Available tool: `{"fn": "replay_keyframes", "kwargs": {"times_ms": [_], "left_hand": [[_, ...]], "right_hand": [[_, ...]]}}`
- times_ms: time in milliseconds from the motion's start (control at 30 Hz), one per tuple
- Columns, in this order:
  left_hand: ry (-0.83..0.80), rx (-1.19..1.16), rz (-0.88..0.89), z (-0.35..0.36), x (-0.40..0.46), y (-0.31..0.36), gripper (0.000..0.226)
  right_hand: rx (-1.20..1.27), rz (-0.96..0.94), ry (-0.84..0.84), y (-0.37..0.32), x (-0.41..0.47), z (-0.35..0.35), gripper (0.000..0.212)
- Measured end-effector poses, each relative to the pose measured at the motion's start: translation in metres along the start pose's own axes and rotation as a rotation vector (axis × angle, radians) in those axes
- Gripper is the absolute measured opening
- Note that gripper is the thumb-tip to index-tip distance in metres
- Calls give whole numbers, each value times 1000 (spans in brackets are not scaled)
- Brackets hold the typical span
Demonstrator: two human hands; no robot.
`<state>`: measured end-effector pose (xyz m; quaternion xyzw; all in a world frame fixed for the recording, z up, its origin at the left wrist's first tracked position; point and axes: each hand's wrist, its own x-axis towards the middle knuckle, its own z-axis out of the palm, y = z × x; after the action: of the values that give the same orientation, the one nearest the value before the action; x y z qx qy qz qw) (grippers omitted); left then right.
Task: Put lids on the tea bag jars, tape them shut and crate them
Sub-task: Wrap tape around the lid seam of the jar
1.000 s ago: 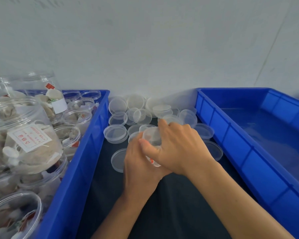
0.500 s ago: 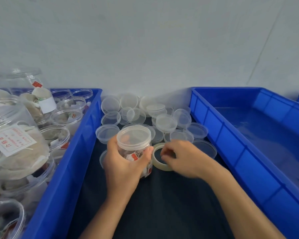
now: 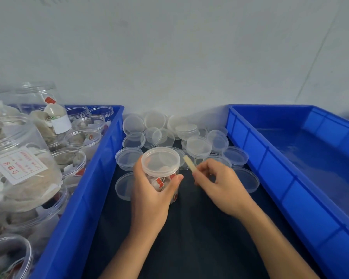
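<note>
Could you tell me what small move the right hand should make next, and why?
Probably bring the tape roll in the right hand to the lid: the jar, gripped by the left hand, is lidded but shows no tape yet.

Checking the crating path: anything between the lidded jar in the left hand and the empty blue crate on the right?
Only the right hand, holding the tape roll beside the jar, sits between it and the right crate. Loose lids lie low on the mat; the crate wall must be cleared.
</note>
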<state>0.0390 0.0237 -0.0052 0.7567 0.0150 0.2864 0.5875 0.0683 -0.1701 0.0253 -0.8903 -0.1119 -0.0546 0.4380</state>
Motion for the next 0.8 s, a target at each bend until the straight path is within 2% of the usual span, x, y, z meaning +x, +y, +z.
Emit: {"fn": "replay_keyframes", "kwargs": {"times_ms": [100,167,200,267,300,367,433,533,600,700,800], "left_hand": [[4,97,5,0,-5,5,109],[79,200,76,-2,-11,14,114],[133,254,163,-3,-14,18,108],[220,330,423,-2,-21,23,79],[211,332,546,0,-26,23,61],[60,306,679,7,-36,22,28],[-128,307,605,14,-44,19,17],[-273,294,339,22,-45,17,31],[-298,252,263,25,-42,14,34],[-290,184,173,26,-40,13,24],[-275,88,95,28,-39,12,23]], "right_hand": [[354,104,3,-7,-1,2,28],[511,165,7,-7,-2,3,34],[602,196,1,-6,-3,4,36],[786,243,-15,-5,-3,4,37],[855,256,-24,-5,-3,4,36],[936,251,-56,-7,-2,2,31],[966,235,-97,-8,-2,1,28],[954,183,-151,-7,-4,-2,27],[877,129,-181,-6,-6,-5,27],[705,73,-196,-8,-8,-6,32],[613,45,-199,-15,-8,-3,34]]}}
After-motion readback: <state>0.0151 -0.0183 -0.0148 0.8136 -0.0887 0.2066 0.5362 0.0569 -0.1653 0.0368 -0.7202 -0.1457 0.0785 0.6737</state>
